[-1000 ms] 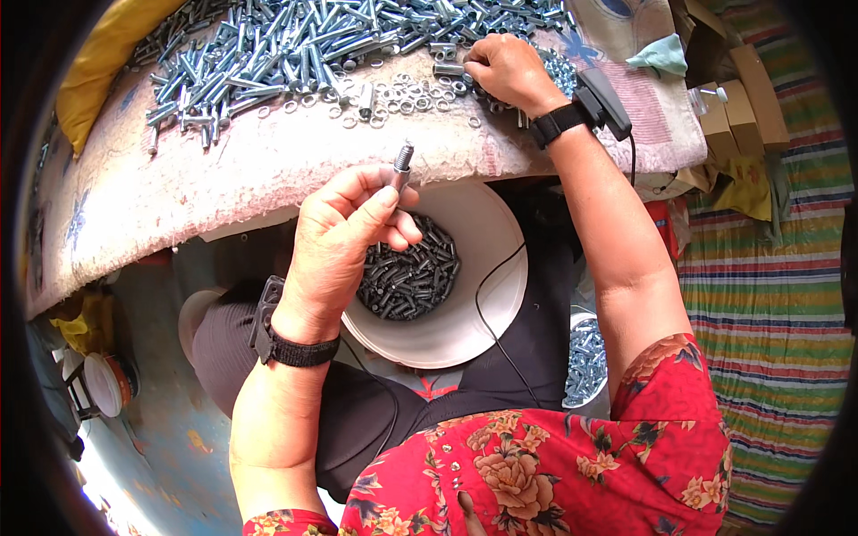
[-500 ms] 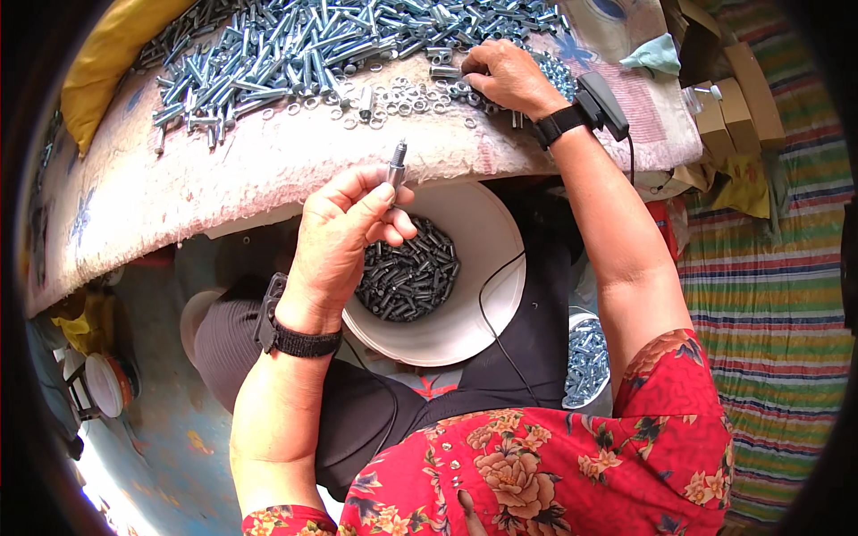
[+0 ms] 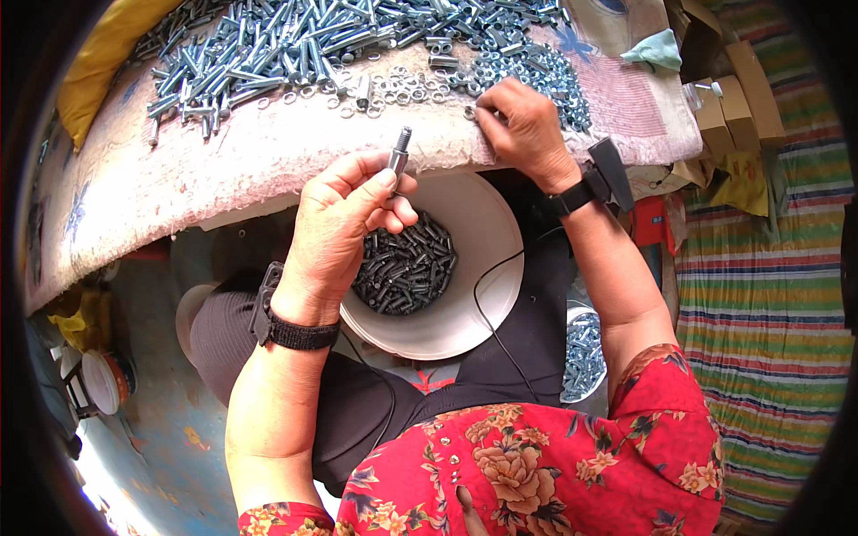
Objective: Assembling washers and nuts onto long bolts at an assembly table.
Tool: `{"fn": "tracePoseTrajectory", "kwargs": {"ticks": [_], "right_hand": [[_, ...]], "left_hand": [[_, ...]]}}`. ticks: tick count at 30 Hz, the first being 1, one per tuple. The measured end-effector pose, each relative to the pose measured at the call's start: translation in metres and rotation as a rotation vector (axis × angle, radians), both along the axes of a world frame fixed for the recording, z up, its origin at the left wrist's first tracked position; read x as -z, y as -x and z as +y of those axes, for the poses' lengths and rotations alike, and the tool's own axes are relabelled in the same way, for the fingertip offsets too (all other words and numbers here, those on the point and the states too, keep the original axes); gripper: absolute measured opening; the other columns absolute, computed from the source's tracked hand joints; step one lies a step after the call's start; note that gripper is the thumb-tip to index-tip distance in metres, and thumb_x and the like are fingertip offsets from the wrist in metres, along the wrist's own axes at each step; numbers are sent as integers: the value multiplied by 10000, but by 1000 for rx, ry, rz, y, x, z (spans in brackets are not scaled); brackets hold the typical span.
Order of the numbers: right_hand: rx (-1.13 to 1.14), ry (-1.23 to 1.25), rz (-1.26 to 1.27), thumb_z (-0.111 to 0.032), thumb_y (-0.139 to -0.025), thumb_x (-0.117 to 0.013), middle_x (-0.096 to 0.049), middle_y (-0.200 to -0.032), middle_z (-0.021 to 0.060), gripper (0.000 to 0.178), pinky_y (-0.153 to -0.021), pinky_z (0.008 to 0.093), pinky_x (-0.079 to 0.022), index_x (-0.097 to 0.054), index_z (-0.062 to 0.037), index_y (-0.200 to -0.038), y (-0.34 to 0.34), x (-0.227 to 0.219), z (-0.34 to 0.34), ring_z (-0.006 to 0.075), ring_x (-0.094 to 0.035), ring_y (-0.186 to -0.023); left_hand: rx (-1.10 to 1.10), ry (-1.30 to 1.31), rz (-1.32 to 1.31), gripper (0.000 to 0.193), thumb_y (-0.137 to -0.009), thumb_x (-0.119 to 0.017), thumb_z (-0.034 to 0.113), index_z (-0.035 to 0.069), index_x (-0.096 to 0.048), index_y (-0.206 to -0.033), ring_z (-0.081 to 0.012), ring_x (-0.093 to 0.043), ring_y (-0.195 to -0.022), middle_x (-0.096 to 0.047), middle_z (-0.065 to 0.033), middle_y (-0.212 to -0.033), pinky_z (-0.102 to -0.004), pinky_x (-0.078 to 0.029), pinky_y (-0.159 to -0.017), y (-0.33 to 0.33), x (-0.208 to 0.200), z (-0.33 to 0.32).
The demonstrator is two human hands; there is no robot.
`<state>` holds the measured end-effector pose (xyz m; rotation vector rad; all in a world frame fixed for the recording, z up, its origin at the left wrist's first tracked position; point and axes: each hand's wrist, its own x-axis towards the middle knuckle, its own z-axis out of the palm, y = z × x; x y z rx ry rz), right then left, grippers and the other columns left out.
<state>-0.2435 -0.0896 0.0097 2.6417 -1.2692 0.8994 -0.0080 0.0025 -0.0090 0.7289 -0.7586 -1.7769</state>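
Observation:
My left hand (image 3: 344,210) is closed round a dark metal bolt with a sleeve (image 3: 399,154). Its threaded end points up, above the white bucket. My right hand (image 3: 527,129) is over the table's front edge, thumb and fingers pinched together; whatever they hold is hidden. Beside those fingertips lies a small ring (image 3: 470,113). Behind my right hand spreads a pile of small nuts (image 3: 536,76). Several loose washers (image 3: 407,87) lie to its left, near a heap of long silvery bolts (image 3: 295,45). Short dark metal pieces (image 3: 407,268) fill the bottom of the bucket (image 3: 487,259).
A quilted cloth (image 3: 214,170) covers the table. A smaller container of shiny metal parts (image 3: 585,357) stands by my right leg. Cardboard boxes (image 3: 737,112) are at the right, beside a striped sheet (image 3: 769,313). A black cable (image 3: 483,308) hangs across the bucket.
My right hand has come from the far nut pile back toward the table's near edge, its fingers now pinched. My left hand keeps the bolt, now slightly more upright.

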Motion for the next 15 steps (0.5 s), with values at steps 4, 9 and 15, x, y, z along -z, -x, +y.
{"fn": "tracePoseTrajectory", "kwargs": {"ticks": [4,9,15], "right_hand": [[-30,-11,52,-99,-746,-653,-577,-727,91,85,-598,332,-468,-596,-37,-753,-1,2,6,265,-584,-677],[39,-95,147,-176,-767,-640,-577,-732,104,144,-593,355,-465,-595,-41,-792,-6,-2,0,279,-589,-693],[223,-32,308,-166,-810,-571,-593,-755,93,92,-579,383,-470,-573,-75,-796,-23,2,-3,311,-596,-677]], "left_hand": [[20,-2,-13,226,-882,-568,99,-32,-571,-1067,-125,-620,-657,-640,-104,-868,-200,-493,-566,1,1,1],[46,20,-22,225,-890,-554,105,-19,-564,-1077,-142,-629,-675,-645,-125,-888,-204,-507,-565,0,3,1],[43,19,-13,206,-891,-559,117,-7,-577,-1055,-140,-627,-657,-645,-121,-879,-202,-503,-554,1,3,3]]}}
